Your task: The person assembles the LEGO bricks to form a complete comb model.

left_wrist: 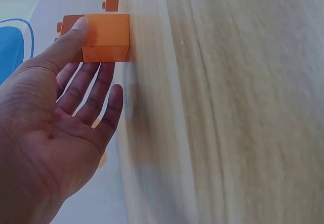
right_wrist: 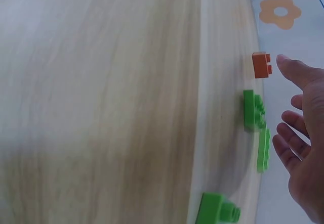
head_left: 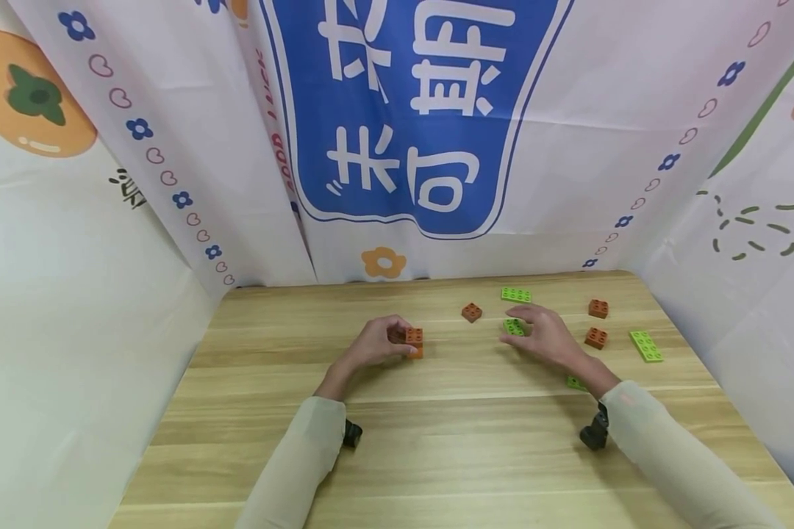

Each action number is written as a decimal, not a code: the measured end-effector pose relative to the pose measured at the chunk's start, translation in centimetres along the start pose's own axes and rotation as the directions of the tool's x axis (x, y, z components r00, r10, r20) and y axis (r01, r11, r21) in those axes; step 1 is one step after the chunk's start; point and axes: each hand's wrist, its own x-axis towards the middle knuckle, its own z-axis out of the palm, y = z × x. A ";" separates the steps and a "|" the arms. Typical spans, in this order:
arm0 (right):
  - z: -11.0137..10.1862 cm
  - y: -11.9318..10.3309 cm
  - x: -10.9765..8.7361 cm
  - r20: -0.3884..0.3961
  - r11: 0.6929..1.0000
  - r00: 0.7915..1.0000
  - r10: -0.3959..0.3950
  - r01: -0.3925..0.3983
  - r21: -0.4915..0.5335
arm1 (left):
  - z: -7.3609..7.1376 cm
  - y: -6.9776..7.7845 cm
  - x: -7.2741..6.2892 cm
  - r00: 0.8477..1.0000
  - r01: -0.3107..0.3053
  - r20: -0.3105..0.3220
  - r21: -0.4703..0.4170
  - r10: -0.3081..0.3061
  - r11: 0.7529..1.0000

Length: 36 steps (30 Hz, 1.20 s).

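Observation:
Near the table's middle, my left hand pinches a small stack of two toy building bricks between thumb and fingers. A brown brick forms its top and an orange brick its bottom; the thumb lies across the side where they meet. My right hand hovers with thumb and fingers spread over a green brick, which lies studs up on the table. In the right wrist view, that green brick stands apart from the fingers. A lone brown brick lies between the two hands, farther back.
Behind the right hand lies a long green brick. Two brown bricks and another long green brick are to its right. A green brick shows partly beneath the right wrist. Printed cloth walls the wooden table.

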 end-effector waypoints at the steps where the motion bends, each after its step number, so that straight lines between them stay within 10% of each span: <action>1: 0.0 0.1 -0.1 0.001 1.000 1.000 0.009 -0.009 -0.001 | 0.0 0.0 0.0 1.000 0.003 0.001 0.000 -0.003 1.000; 36: 0.9 1.3 -0.8 0.049 0.998 0.998 0.045 -0.043 -0.041 | 0.0 0.4 -0.1 1.000 0.019 0.007 -0.002 -0.019 1.000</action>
